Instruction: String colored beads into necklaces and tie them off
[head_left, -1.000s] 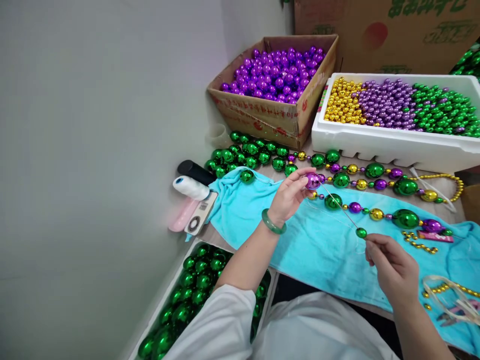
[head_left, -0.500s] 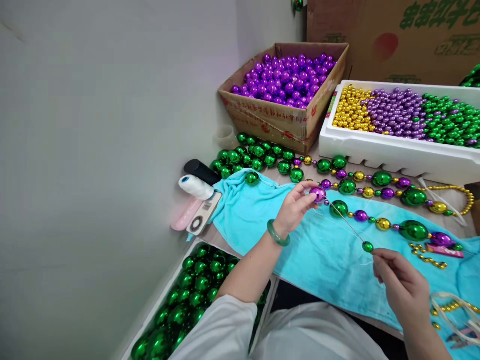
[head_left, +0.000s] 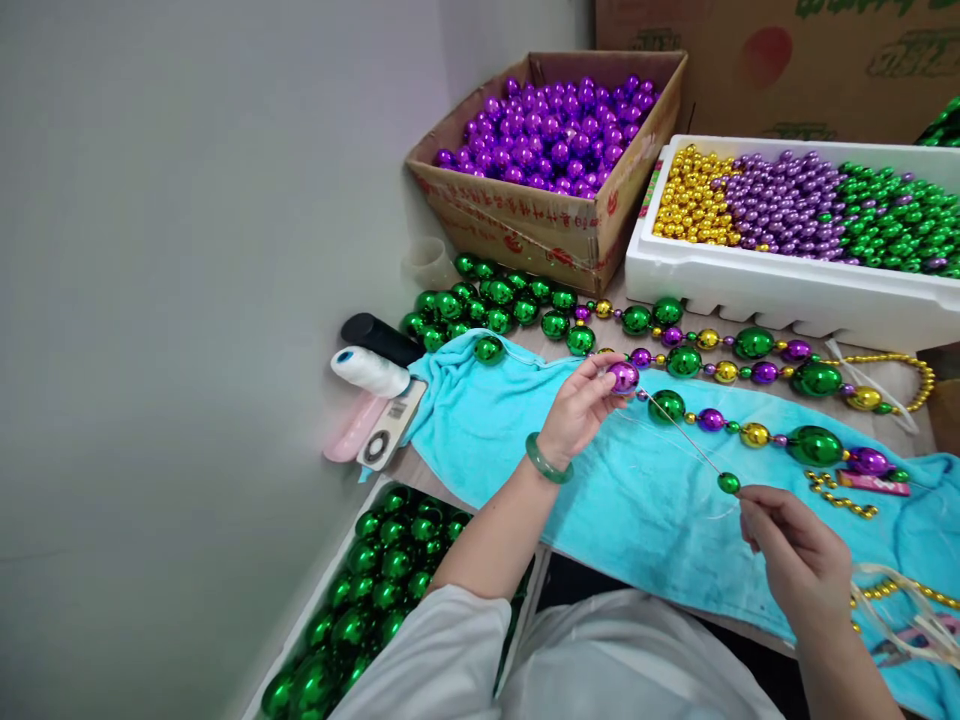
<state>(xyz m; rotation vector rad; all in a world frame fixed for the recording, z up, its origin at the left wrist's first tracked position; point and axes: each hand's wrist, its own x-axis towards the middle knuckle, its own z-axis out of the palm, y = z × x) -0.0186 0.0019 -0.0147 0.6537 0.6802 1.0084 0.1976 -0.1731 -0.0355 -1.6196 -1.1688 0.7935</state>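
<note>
My left hand [head_left: 581,405], a green bangle at its wrist, pinches a shiny purple bead [head_left: 622,378] between thumb and fingers. My right hand [head_left: 799,550] is closed on the lower end of a long thin needle [head_left: 686,437]. A small green bead [head_left: 728,483] sits on the needle right by my right fingertips. The needle's far tip lies close to the purple bead; whether it touches is too fine to tell. Fine thread hangs loosely below. Beyond my hands a string of green, purple and gold beads [head_left: 816,446] lies across the turquoise towel [head_left: 600,510].
A carton [head_left: 517,215] of purple beads and a white foam box [head_left: 780,280] of small gold, purple and green beads stand behind. Loose green beads [head_left: 450,305] lie by the carton. A tray of green balls [head_left: 394,565] is at lower left, near a thread spool [head_left: 371,372].
The whole view has shifted slightly, so things appear further left and higher. My left hand has turned the purple bead a little; both hands keep their grips.
</note>
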